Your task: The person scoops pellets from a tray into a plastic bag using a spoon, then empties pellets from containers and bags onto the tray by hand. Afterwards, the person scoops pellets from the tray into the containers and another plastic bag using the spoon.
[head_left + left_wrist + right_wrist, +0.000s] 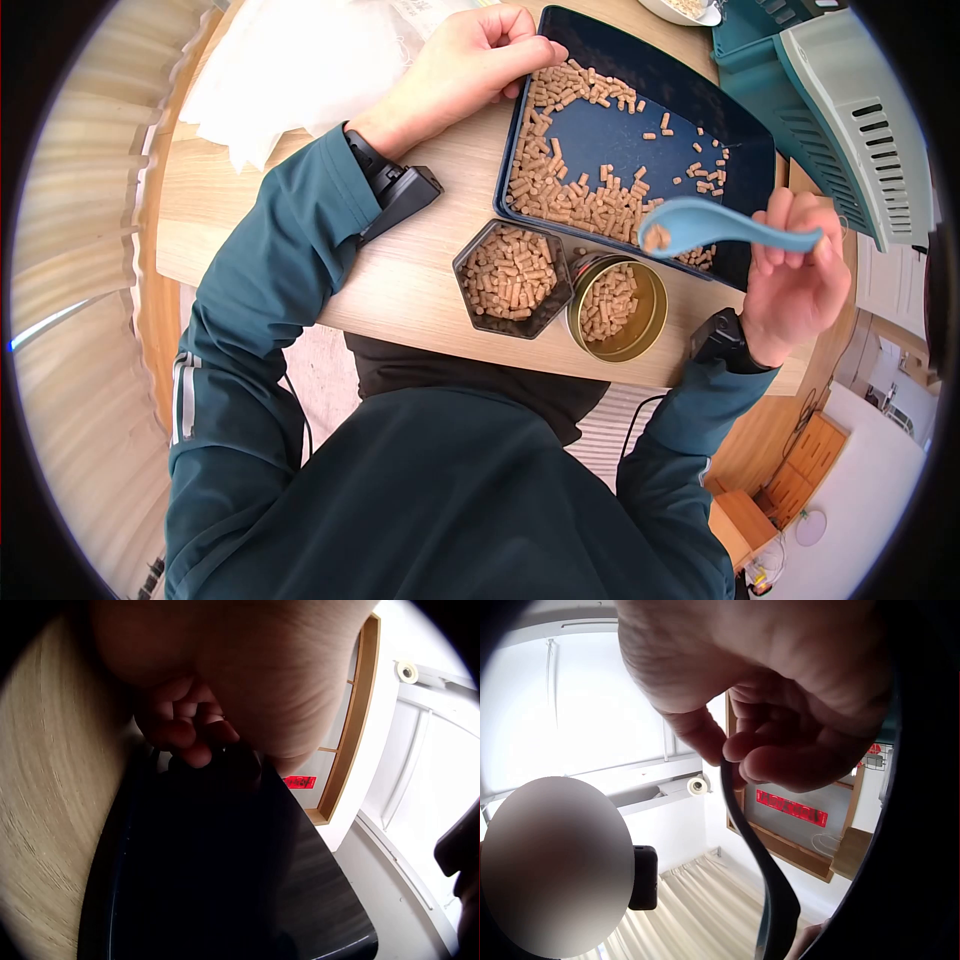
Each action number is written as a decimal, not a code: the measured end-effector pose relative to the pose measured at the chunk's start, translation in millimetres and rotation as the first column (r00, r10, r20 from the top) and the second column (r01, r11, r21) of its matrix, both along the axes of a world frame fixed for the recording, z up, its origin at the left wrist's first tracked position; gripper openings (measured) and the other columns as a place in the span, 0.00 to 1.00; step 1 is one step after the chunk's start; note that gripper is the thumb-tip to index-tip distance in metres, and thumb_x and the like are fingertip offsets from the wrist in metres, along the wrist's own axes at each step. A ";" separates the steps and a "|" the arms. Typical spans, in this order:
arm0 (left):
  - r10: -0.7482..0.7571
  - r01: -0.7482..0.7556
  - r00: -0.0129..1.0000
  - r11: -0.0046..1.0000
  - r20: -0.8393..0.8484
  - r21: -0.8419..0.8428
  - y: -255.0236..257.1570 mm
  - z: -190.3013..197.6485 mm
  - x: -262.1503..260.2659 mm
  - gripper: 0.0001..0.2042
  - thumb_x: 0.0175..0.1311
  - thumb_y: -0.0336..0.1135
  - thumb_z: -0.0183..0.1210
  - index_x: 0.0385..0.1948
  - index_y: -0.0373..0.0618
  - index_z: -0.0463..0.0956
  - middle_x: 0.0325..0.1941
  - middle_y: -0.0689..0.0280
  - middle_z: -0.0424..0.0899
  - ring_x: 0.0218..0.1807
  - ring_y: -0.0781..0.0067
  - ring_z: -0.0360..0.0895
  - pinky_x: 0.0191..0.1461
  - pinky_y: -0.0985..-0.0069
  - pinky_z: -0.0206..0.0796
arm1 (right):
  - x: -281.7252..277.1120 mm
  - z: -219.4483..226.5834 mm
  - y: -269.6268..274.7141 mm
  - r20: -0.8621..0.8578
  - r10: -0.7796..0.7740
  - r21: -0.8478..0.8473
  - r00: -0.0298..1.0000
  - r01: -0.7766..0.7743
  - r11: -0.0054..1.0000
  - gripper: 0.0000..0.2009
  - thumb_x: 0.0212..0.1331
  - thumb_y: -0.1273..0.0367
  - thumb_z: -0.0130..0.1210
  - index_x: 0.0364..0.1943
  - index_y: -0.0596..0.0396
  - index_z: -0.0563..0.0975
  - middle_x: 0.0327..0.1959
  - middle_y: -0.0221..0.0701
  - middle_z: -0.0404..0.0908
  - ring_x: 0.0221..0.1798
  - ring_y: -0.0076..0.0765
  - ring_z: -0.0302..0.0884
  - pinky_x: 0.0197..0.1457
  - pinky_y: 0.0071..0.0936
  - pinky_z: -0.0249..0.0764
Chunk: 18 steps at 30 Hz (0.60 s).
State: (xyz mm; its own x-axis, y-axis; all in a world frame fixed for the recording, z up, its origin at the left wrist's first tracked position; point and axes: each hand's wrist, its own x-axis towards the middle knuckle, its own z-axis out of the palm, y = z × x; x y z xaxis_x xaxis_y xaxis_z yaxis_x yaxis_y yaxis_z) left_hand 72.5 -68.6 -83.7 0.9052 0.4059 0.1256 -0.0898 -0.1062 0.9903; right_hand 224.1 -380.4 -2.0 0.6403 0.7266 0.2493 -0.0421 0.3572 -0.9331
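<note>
A dark blue tray (pixel 640 135) holds tan pellets (pixel 585 200), heaped along its left and near sides. The left hand (pixel 475 70) grips the tray's left rim with curled fingers; in the left wrist view that hand (pixel 217 690) is at the edge of the dark tray wall (pixel 202 862). The right hand (pixel 795 275) pinches the handle of a blue spoon (pixel 700 222), with a few pellets in its bowl, above the tray's near edge. The right wrist view shows the right hand (pixel 772 697) with thumb and fingers on the spoon handle (pixel 754 840).
A dark hexagonal container (pixel 480 318) and a round gold-coloured tin (pixel 655 320), both with pellets, stand at the tray's near side. A white plastic bag (pixel 300 70) lies at the left. A teal and grey slatted container (pixel 840 120) stands at the right, near a white bowl (pixel 690 12).
</note>
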 end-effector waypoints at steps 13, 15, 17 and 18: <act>0.030 -0.029 0.998 0.999 -0.048 0.038 -3.8 7.3 -1.2 0.18 0.72 0.43 0.65 0.24 0.53 0.67 0.24 0.81 0.71 0.27 0.92 0.65 0.31 0.87 0.56 | -14.9 -2.8 5.0 0.294 -0.239 -0.129 0.925 0.286 0.949 0.10 0.70 0.74 0.56 0.47 0.70 0.83 0.33 0.36 0.79 0.30 0.27 0.73 0.32 0.22 0.69; 0.017 -0.017 0.999 1.000 -0.032 0.021 -2.0 4.1 -0.6 0.18 0.73 0.42 0.65 0.24 0.53 0.67 0.25 0.81 0.72 0.27 0.92 0.66 0.31 0.87 0.56 | -23.1 -4.1 12.0 0.398 -0.188 -0.247 0.898 0.302 0.921 0.09 0.70 0.75 0.57 0.46 0.69 0.84 0.33 0.34 0.79 0.30 0.25 0.73 0.32 0.21 0.68; 0.001 -0.001 1.000 1.000 -0.015 0.002 -0.7 0.5 0.9 0.18 0.73 0.42 0.65 0.24 0.53 0.67 0.25 0.81 0.72 0.27 0.92 0.66 0.31 0.87 0.56 | -23.6 -2.5 11.8 0.480 -0.056 -0.369 0.875 0.260 0.892 0.07 0.68 0.77 0.60 0.45 0.66 0.85 0.32 0.30 0.79 0.30 0.22 0.73 0.33 0.20 0.68; 0.001 -0.001 1.000 1.000 -0.011 -0.004 -0.1 0.0 1.0 0.17 0.73 0.42 0.64 0.24 0.53 0.68 0.26 0.80 0.73 0.27 0.92 0.66 0.31 0.87 0.56 | -23.0 -2.6 10.7 0.480 -0.056 -0.370 0.876 0.260 0.892 0.07 0.68 0.77 0.60 0.45 0.66 0.85 0.32 0.30 0.79 0.30 0.22 0.73 0.33 0.20 0.68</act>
State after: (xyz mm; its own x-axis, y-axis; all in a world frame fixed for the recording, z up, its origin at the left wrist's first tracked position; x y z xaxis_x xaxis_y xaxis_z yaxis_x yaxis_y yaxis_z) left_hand 73.5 -68.6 -83.7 0.9063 0.4070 0.1142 -0.0788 -0.1028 0.9916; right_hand 201.2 -369.7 -4.5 0.6482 0.7237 0.2367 0.4357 -0.0977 -0.8948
